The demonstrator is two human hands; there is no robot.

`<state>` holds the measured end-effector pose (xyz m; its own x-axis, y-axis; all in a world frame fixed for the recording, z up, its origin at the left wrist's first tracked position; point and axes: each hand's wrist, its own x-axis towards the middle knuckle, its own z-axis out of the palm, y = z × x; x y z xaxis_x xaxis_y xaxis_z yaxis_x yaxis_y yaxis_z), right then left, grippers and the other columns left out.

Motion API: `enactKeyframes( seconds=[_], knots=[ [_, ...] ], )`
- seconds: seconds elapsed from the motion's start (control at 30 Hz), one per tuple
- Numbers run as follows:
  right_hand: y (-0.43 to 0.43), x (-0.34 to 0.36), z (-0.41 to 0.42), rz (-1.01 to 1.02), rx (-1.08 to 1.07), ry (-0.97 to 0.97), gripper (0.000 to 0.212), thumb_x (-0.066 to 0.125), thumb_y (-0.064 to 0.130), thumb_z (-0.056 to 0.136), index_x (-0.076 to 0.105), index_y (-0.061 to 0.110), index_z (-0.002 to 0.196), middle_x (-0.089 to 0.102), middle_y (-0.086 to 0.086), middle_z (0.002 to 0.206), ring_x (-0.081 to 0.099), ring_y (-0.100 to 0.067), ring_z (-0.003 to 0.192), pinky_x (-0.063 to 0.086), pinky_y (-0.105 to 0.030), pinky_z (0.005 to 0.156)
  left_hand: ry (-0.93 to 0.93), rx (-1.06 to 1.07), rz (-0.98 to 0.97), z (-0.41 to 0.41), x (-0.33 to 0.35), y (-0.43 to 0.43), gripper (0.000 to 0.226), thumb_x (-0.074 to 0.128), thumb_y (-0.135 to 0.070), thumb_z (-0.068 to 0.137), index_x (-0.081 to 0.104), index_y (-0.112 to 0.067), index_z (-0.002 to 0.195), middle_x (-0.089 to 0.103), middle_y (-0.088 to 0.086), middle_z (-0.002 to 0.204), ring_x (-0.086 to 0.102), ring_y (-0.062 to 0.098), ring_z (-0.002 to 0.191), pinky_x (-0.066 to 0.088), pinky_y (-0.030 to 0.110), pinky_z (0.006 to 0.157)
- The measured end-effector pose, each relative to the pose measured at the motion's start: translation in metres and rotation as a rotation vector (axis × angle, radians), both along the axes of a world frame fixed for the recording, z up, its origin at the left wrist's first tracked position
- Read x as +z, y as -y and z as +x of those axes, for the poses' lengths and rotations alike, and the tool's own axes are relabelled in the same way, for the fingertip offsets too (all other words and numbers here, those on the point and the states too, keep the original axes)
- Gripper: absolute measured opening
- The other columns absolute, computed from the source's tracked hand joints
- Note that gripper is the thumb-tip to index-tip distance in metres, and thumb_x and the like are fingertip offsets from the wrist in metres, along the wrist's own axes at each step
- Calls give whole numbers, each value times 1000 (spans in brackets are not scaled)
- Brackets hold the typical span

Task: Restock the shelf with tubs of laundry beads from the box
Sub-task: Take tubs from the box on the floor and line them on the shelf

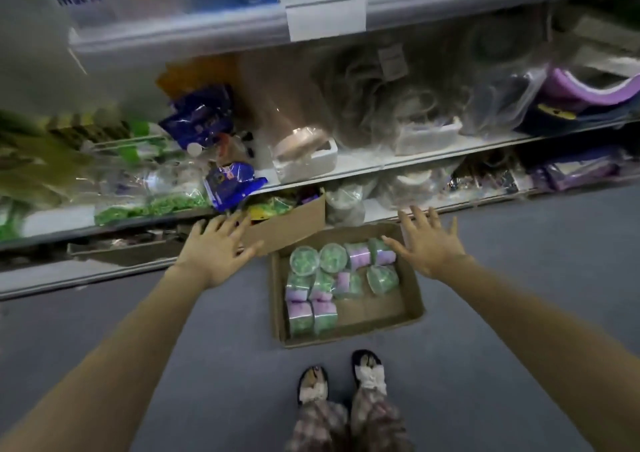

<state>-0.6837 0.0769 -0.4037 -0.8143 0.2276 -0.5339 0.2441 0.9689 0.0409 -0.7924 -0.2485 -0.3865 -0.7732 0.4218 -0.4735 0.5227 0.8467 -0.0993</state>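
I noted left hand [216, 249] and right hand [427, 243] fingers spread wide, holding nothing, over the brown cardboard box [414, 307] of green-and-purple plastic tubs [304, 260], likely poised to grab.

Box [375, 307]: open brown cardboard, flat on the grey floor [214, 354] right in front of me, far end close to the bottom tier of the shelf [419, 164]. Tubs [323, 287] sat inside it: small clear round ones, green beads showing through, purple-pink label bands. I counted roughly ten, not certain. Two at the far left stood upright, round lids facing up. Most others lay on their sides, touching one another. They filled the left and far part of the box; the near right corner was bare cardboard. Shelf was white, several tiers, blurred.
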Motion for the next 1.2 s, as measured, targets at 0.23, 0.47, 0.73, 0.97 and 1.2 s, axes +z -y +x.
enactKeyframes(
  seconds=[0.23, 0.47, 0.73, 0.97, 1.2],
  knots=[
    [11, -105, 9, -85, -47, 92, 71, 20, 62, 94, 3, 23, 151, -2, -3, 160, 2, -31, 146, 6, -59, 113, 113, -16, -15, 16, -104, -7, 96, -11, -76, 72, 8, -24, 150, 15, -2, 156, 15, 20, 141, 15, 39, 111],
    [22, -207, 32, -129, -118, 175, 68, 21, 59, 95, 0, 28, 151, 0, 0, 159, 1, -29, 146, 5, -57, 114, 197, 35, 31, 35, -213, -12, 111, -25, -77, 54, 6, -27, 149, 15, -4, 156, 15, 17, 141, 13, 38, 112],
    [47, -314, 51, -212, -103, 270, 73, 17, 63, 93, -7, 27, 151, -8, -1, 159, 0, -29, 146, 4, -56, 115, 309, 52, 34, 68, -314, -8, 114, -27, -77, 53, 8, -27, 149, 14, -5, 156, 14, 17, 141, 11, 36, 114],
    [64, -407, 52, -242, -61, 288, 72, 25, 58, 95, -1, 22, 152, -10, -4, 159, 1, -30, 146, 9, -55, 114, 367, -14, 67, 76, -389, -13, 105, -23, -65, 56, 3, -25, 150, 7, -6, 157, 10, 13, 142, 11, 34, 114],
    [42, -483, 39, -288, -123, 259, 77, 48, 40, 94, -2, 25, 151, -8, -3, 158, -1, -28, 146, 10, -51, 116, 409, -2, 109, 90, -465, -28, 127, -43, -75, 41, 2, -27, 149, 6, -8, 157, 7, 13, 142, 16, 34, 111]
  ],
)
